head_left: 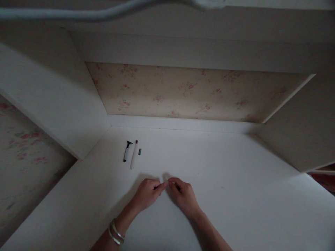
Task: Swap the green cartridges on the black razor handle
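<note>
My left hand point(149, 192) and my right hand point(184, 195) are close together, low over the white tabletop point(225, 164). Both have thumb and fingers pinched, the fingertips almost meeting. Whatever may be between them is too small or pale to make out. Beyond my left hand lie three items side by side. On the left is a razor point(126, 152) with a black head and a grey handle. Beside it a pale toothbrush point(133, 155) with dark bristles lies lengthwise. To its right is a small dark green-black piece point(140, 152), perhaps a razor cartridge.
White panels point(60, 87) stand at the left and right of the tabletop. Behind it runs a low ledge point(183, 123) below flowered wallpaper point(167, 90). Overhead, a white cable point(99, 14) crosses the view. Something red point(323, 181) shows at the right edge.
</note>
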Demonstrator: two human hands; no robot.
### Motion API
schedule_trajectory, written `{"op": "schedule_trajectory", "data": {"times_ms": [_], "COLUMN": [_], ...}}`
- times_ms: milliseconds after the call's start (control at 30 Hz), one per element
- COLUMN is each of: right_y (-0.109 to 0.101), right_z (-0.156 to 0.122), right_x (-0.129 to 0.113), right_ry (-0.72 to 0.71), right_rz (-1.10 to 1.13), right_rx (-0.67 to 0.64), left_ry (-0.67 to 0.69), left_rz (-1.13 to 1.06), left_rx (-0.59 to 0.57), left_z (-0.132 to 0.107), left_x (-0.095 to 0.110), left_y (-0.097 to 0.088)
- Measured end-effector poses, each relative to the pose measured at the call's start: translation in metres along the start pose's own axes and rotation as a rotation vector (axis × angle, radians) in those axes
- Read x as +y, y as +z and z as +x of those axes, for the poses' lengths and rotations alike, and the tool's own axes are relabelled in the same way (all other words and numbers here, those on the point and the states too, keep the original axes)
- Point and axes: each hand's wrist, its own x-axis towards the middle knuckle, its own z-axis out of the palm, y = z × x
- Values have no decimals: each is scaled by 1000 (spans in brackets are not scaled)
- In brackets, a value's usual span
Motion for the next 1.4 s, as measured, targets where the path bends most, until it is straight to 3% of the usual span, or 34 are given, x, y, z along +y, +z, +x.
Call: {"op": "schedule_trajectory", "data": {"times_ms": [1400], "right_y": [0], "right_z": [0], "right_x": [-5], "right_ry": [8], "right_rz": [-24], "right_rx": [2], "left_ry": [3], "left_rz": [10], "left_rx": [3], "left_z": [0], "left_x": [1], "left_y": [0]}}
